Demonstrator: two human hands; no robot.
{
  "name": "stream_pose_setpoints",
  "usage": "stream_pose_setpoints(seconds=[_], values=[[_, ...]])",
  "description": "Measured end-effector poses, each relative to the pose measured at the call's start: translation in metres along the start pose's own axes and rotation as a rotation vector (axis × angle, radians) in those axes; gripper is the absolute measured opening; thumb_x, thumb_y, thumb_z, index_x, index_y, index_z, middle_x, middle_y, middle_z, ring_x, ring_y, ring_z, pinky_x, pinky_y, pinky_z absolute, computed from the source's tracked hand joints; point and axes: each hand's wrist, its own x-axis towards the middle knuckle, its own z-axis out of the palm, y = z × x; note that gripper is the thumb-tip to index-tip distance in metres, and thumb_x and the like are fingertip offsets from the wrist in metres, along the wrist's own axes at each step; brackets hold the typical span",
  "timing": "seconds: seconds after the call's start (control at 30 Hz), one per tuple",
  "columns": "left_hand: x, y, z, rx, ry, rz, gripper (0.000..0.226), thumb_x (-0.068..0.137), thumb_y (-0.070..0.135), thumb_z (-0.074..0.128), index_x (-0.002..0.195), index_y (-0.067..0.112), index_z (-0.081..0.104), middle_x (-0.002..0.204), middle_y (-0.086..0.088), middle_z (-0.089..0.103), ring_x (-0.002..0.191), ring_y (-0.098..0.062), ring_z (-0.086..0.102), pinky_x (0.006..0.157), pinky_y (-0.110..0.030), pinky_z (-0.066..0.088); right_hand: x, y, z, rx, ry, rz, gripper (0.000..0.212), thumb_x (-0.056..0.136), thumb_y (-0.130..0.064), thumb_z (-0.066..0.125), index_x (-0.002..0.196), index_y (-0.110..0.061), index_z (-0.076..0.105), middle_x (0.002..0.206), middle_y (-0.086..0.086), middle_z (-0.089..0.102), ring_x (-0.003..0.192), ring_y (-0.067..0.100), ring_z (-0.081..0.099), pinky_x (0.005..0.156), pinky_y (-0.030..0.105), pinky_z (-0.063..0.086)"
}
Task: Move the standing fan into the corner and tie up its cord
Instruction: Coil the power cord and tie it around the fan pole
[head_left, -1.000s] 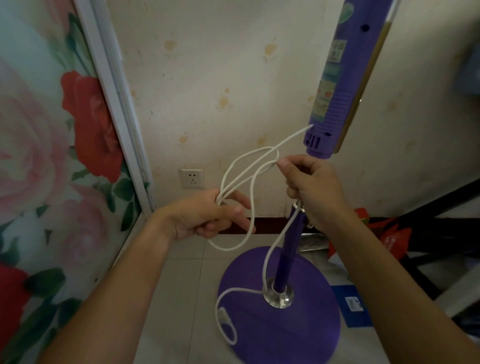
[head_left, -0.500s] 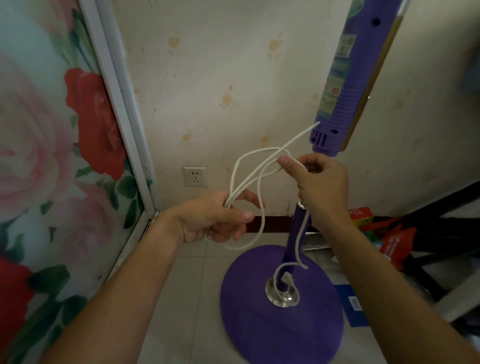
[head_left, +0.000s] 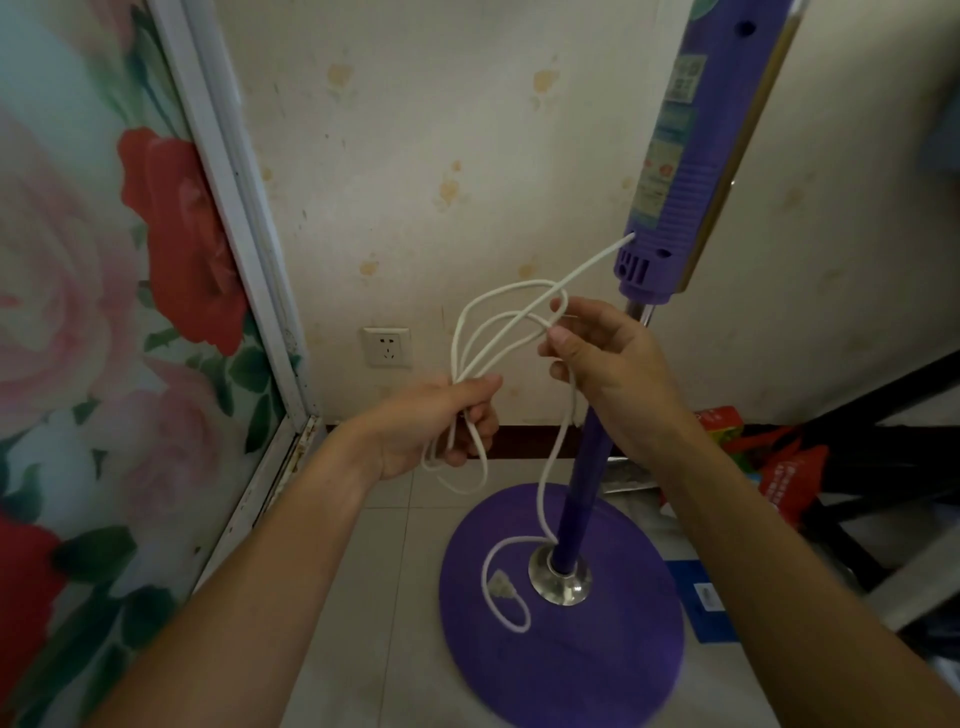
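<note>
A purple standing fan stands near the wall: its round base (head_left: 597, 660) on the tiled floor, a slim pole (head_left: 584, 488) and the purple control housing (head_left: 675, 156) above. A white cord (head_left: 498, 327) leaves the housing's lower end and forms several loops. My left hand (head_left: 441, 426) grips the gathered bottom of the loops. My right hand (head_left: 608, 358) pinches the loops' top end beside the pole. The free length hangs down from it, and the white plug (head_left: 501, 590) lies on the base.
A white wall socket (head_left: 387, 347) sits low on the stained wall. A floral panel with a white frame (head_left: 244, 234) closes the left side. Red bags (head_left: 789, 478), a blue box (head_left: 701, 597) and dark furniture legs crowd the floor at the right.
The free length of cord, lifted half a second ago, has dropped, and the plug lies on the base again. My left hand has closed tighter on the loops. The view has shifted slightly.
</note>
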Motion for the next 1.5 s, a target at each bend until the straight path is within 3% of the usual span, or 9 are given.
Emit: stream_pose_setpoints(seconds=[0.1, 0.33, 0.47, 0.63, 0.83, 1.1, 1.23, 1.4, 1.5], values=[[-0.005, 0.007, -0.006, -0.065, -0.017, 0.054, 0.044, 0.098, 0.039, 0.052, 0.059, 0.017, 0.049, 0.069, -0.011, 0.067, 0.073, -0.029, 0.069, 0.063, -0.034, 0.056, -0.007, 0.008, -0.013, -0.08, -0.143, 0.136, 0.041, 0.085, -0.023, 0.076, 0.123, -0.028, 0.063, 0.112, 0.0, 0.074, 0.093, 0.02, 0.074, 0.077, 0.028, 0.059], [-0.01, 0.029, -0.013, -0.112, 0.018, 0.12, 0.045, 0.1, 0.04, 0.043, 0.064, 0.014, 0.041, 0.048, -0.002, 0.046, 0.051, -0.026, 0.062, 0.079, -0.045, 0.054, -0.037, 0.054, -0.031, -0.491, -0.609, 0.473, 0.02, 0.099, -0.031, 0.061, 0.113, -0.024, 0.073, 0.111, -0.014, 0.074, 0.106, -0.004, 0.066, 0.083, 0.012, 0.049], [-0.012, 0.028, -0.011, -0.159, 0.025, 0.069, 0.04, 0.099, 0.04, 0.048, 0.069, 0.014, 0.047, 0.047, 0.0, 0.041, 0.047, -0.022, 0.056, 0.069, -0.043, 0.06, -0.036, 0.053, -0.029, -0.43, -0.496, 0.363, 0.021, 0.1, -0.023, 0.059, 0.104, -0.008, 0.074, 0.092, 0.004, 0.077, 0.087, 0.017, 0.074, 0.083, 0.034, 0.061], [-0.011, 0.021, -0.016, -0.158, -0.02, 0.064, 0.033, 0.09, 0.028, 0.06, 0.112, 0.005, 0.069, 0.068, -0.006, 0.061, 0.058, -0.018, 0.062, 0.062, -0.034, 0.059, -0.03, 0.029, -0.013, -0.165, -0.547, 0.27, 0.029, 0.097, -0.031, 0.057, 0.11, -0.01, 0.073, 0.077, 0.004, 0.069, 0.054, 0.01, 0.059, 0.046, 0.019, 0.045], [-0.009, 0.025, -0.008, -0.351, -0.122, 0.093, 0.015, 0.089, 0.004, 0.045, 0.093, 0.003, 0.06, 0.128, -0.032, 0.06, 0.12, -0.043, 0.06, 0.101, -0.053, 0.046, -0.034, 0.039, 0.009, -0.243, -0.674, 0.351, 0.027, 0.106, -0.027, 0.048, 0.112, -0.012, 0.069, 0.07, 0.0, 0.066, 0.055, 0.011, 0.062, 0.04, 0.019, 0.039], [-0.007, 0.026, -0.009, -0.425, -0.201, 0.223, 0.017, 0.084, -0.001, 0.041, 0.078, 0.014, 0.048, 0.143, -0.027, 0.05, 0.132, -0.041, 0.048, 0.115, -0.06, 0.016, -0.037, 0.07, 0.018, -0.566, -0.413, 0.182, 0.024, 0.105, -0.037, 0.049, 0.094, -0.031, 0.069, 0.065, -0.008, 0.072, 0.057, 0.016, 0.068, 0.059, 0.019, 0.052], [-0.004, 0.025, -0.01, -0.458, -0.227, 0.249, 0.018, 0.085, 0.001, 0.045, 0.076, 0.016, 0.049, 0.135, -0.024, 0.058, 0.13, -0.039, 0.051, 0.107, -0.052, 0.032, -0.04, 0.075, 0.021, -0.63, -0.439, 0.176, 0.023, 0.105, -0.039, 0.048, 0.097, -0.031, 0.068, 0.061, -0.014, 0.069, 0.056, 0.006, 0.066, 0.059, 0.014, 0.05], [-0.001, 0.023, -0.005, -0.604, -0.161, 0.277, 0.01, 0.098, 0.013, 0.045, 0.096, 0.018, 0.053, 0.087, -0.014, 0.058, 0.079, -0.027, 0.059, 0.081, -0.043, 0.051, -0.042, 0.074, 0.014, -0.685, -0.524, 0.258, 0.025, 0.104, -0.034, 0.051, 0.1, -0.022, 0.074, 0.07, -0.003, 0.071, 0.064, 0.003, 0.065, 0.061, 0.013, 0.048], [-0.003, 0.027, -0.002, -0.567, -0.01, 0.318, 0.009, 0.096, 0.023, 0.049, 0.101, 0.018, 0.054, 0.07, -0.004, 0.042, 0.057, -0.012, 0.041, 0.05, -0.022, 0.035, -0.041, 0.071, 0.007, -0.696, -0.551, 0.279, 0.021, 0.101, -0.034, 0.057, 0.104, -0.022, 0.074, 0.076, -0.001, 0.073, 0.069, 0.002, 0.066, 0.064, 0.016, 0.051]])
